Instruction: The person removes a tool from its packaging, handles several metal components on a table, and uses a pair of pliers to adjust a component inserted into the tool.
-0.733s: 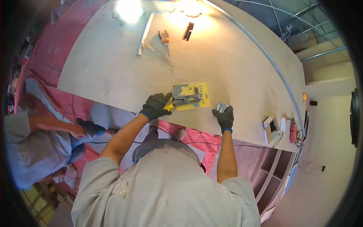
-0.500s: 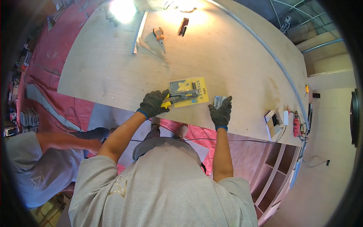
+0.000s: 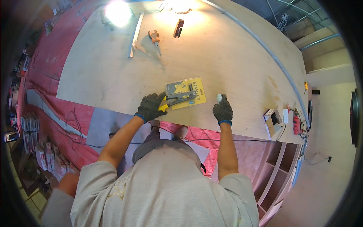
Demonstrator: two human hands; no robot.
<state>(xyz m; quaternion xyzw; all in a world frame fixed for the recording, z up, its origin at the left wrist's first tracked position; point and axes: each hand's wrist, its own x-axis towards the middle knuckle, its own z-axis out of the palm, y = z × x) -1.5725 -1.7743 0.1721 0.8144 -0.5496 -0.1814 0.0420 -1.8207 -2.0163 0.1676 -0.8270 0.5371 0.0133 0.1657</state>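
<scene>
Under my left hand [image 3: 150, 107] and right hand [image 3: 223, 111] spreads a broad pale board [image 3: 109, 73], a yellow-carded tool [image 3: 182, 99] lies against my left fingers, whose grip I cannot tell, and my right fingers clamp a small pale piece [image 3: 219, 98].

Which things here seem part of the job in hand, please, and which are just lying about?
Apparently in use:
Yellow-handled tool, at left hand
Small pale piece, in right hand

Likely idle:
Orange-handled pliers
Pale strip
Open box
Red tool

Orange-hdl pliers [image 3: 154, 41] nr strip [image 3: 136, 36]; red pwr tool [image 3: 296, 125] nr open bx [image 3: 270, 128]; lit lamp [image 3: 118, 14].
</scene>
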